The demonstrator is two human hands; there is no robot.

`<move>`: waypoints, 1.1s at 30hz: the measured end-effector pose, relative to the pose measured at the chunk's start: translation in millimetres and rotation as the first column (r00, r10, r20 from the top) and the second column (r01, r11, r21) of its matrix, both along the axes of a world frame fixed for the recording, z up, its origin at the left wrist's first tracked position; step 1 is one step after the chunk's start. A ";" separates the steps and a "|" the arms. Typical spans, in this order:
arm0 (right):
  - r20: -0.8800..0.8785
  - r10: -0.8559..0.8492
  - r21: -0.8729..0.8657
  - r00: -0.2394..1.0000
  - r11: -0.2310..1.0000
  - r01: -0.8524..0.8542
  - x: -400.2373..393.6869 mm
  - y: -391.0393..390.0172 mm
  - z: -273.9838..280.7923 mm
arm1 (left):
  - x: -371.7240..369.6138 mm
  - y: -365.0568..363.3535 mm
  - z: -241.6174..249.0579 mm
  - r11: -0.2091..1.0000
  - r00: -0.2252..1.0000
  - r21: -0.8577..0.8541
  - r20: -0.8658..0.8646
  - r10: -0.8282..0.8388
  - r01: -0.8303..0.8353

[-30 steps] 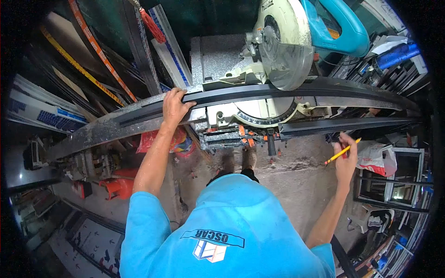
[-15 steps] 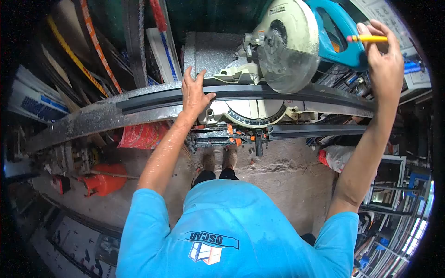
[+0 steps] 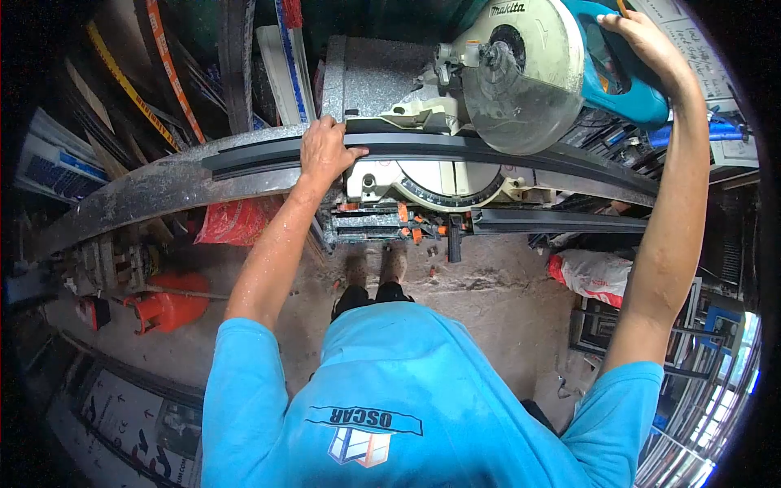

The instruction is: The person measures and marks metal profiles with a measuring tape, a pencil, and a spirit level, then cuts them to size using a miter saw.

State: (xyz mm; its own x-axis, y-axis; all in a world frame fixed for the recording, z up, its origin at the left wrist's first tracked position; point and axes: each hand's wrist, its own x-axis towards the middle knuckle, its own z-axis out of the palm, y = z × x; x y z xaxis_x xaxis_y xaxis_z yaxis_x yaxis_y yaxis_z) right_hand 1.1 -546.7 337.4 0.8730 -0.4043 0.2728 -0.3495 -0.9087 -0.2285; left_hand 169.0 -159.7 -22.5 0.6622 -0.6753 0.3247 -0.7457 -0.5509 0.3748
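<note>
A long dark grey channelled profile (image 3: 455, 146) lies across the bed of a mitre saw (image 3: 525, 41), under its raised blade and clear guard. My left hand (image 3: 327, 150) is closed over the profile left of the blade, fingers bent over its far edge and thumb along the top. Up at the teal saw handle (image 3: 594, 93), my right hand (image 3: 651, 49) has its fingertips at the handle's upper part. A pencil (image 3: 623, 8) sticks up from between those fingers, mostly hidden by the hand and the frame edge.
A second dark profile (image 3: 553, 221) runs along the front of the saw, beside small orange-tipped clamps (image 3: 416, 234). Long strips (image 3: 171, 73) lean at the back left. A red gas cylinder (image 3: 167, 305) lies on the floor, and a white bag (image 3: 594, 275) sits to the right.
My right hand has moved up and away from me to the saw handle, the pencil still in it. My left hand's spread fingers have drawn in around the profile.
</note>
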 end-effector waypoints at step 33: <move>0.289 -0.325 0.411 0.901 0.892 0.190 -110.7 157.4 -113.5 | -12.6 -14.1 -15.2 0.989 0.975 0.045 0.182 0.128 -0.139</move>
